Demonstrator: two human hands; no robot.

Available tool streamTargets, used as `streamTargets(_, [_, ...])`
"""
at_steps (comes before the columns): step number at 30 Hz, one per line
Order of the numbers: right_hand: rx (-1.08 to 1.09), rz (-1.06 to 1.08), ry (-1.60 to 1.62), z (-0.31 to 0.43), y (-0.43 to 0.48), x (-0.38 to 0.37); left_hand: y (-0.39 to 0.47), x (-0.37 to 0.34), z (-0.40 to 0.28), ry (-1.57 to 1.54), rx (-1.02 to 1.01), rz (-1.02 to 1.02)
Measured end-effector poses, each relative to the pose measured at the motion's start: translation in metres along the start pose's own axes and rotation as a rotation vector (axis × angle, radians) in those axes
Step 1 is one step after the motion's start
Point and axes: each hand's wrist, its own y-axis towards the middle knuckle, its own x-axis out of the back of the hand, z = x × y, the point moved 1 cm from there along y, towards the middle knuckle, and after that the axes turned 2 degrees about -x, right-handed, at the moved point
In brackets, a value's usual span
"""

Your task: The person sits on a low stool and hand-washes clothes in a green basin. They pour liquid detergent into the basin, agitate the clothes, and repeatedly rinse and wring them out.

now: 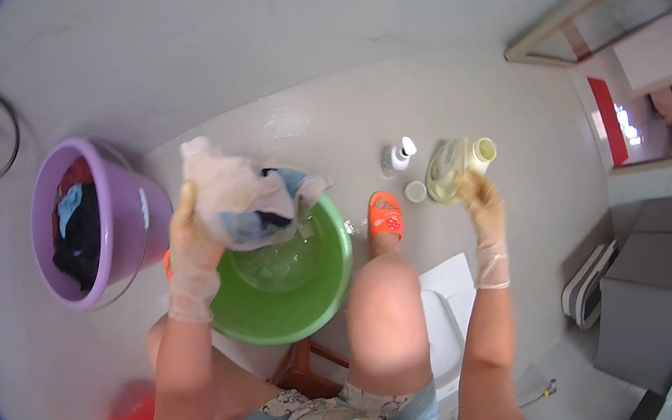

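My left hand [192, 234], in a thin translucent glove, holds up a wet bundled garment [240, 196], white with blue and black patches. The garment is over the left rim of a green plastic basin [274, 318] with some water in the bottom. My right hand [482, 199], gloved too, is at the near side of a pale yellow plastic jug [453, 165] with an uncapped mouth; whether its fingers grip the jug cannot be told. A round cap [415, 191] lies on the floor beside the jug. Left of them stands a white pump bottle [397, 157].
A purple bucket [137, 232] holding dark, red and blue clothes stands at the left. Part of a red plastic container [132, 417] shows at lower left. Below the basin is a brown wooden stool [302, 371]. Grey storage boxes [645, 321] stand at the right, near a doorway.
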Motion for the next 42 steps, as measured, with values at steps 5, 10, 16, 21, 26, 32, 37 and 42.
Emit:
streamTargets(5, [-0.309,-0.037,-0.405,-0.173,-0.01,-0.025,0.006,-0.006,0.001,0.04,0.021,-0.081])
streamTargets(10, [0.072,-0.083,-0.887,-0.204,0.031,-0.079,0.011,-0.003,0.003,0.17,0.032,-0.166])
streamTargets(16, [-0.138,0.058,-1.114,-0.222,0.084,-0.087,0.011,0.005,0.003,0.205,0.035,-0.168])
streamTargets(21, [-0.345,0.227,-1.141,-0.236,0.103,-0.086,0.011,0.002,0.009,0.268,0.073,-0.144])
streamTargets(26, [-0.26,0.167,-1.14,-0.231,0.102,-0.085,0.011,-0.007,0.017,0.204,0.11,-0.158])
streamTargets(32, [-0.38,-0.114,-0.407,-0.232,0.087,-0.065,0.011,-0.007,0.018,0.183,0.119,-0.196])
streamTargets(37, [-0.559,-0.04,0.831,-0.214,0.067,-0.028,0.011,-0.003,0.022,0.195,0.147,-0.196])
streamTargets(42, [-0.428,-0.003,1.271,-0.123,0.033,-0.013,0.017,-0.005,0.033,0.134,0.24,-0.102])
